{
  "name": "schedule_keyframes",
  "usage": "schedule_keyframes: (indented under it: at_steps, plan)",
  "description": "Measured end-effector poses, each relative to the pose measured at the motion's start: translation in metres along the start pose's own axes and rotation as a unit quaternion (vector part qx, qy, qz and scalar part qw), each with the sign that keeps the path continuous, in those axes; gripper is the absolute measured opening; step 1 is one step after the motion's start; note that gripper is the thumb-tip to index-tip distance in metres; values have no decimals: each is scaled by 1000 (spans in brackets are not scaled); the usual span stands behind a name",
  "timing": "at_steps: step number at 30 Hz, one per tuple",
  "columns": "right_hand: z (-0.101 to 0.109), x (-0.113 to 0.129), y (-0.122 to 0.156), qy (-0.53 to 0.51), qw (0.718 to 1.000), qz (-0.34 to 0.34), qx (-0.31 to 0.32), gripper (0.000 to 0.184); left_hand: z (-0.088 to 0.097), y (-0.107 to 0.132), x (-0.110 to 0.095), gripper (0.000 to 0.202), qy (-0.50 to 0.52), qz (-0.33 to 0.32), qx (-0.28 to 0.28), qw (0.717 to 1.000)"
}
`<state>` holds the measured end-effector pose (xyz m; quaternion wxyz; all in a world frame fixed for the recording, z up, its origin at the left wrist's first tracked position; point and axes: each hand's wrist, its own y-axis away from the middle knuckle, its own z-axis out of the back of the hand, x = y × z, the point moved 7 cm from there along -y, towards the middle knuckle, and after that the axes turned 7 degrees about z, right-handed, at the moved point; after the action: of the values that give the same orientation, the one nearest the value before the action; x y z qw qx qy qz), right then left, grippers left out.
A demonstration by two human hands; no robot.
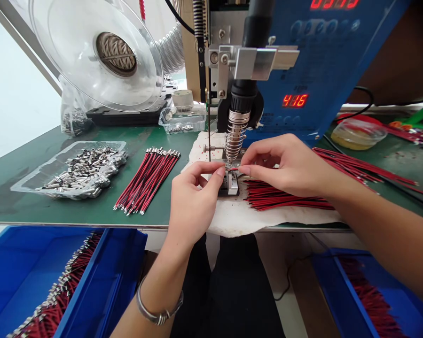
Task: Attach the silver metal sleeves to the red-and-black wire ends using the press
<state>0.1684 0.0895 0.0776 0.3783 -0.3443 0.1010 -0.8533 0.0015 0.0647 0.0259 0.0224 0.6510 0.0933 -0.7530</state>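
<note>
My left hand (193, 199) and my right hand (289, 164) meet under the spring-wrapped soldering tip (235, 136) of a blue machine. Both pinch a short red wire (232, 169) just above a small metal fixture (231, 183) on a white cloth (239, 218). The left thumb and forefinger close on the wire's left end, the right fingers on its right end. A pile of red wires (282, 197) lies under my right hand.
A bundle of red-black wires with metal ends (146, 180) and a plastic tray of metal terminals (81, 171) lie left on the green bench. A clear solder spool (98, 51) stands behind. Blue bins (102, 281) (373, 291) of wires sit below the bench edge.
</note>
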Motion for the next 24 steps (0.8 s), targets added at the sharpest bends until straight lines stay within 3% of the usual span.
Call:
schedule_keyframes:
  at_steps: [24]
  plan:
    - [-3, 0, 0, 36, 999, 0, -8, 18, 0, 1, 0, 16, -3, -12, -1, 1000]
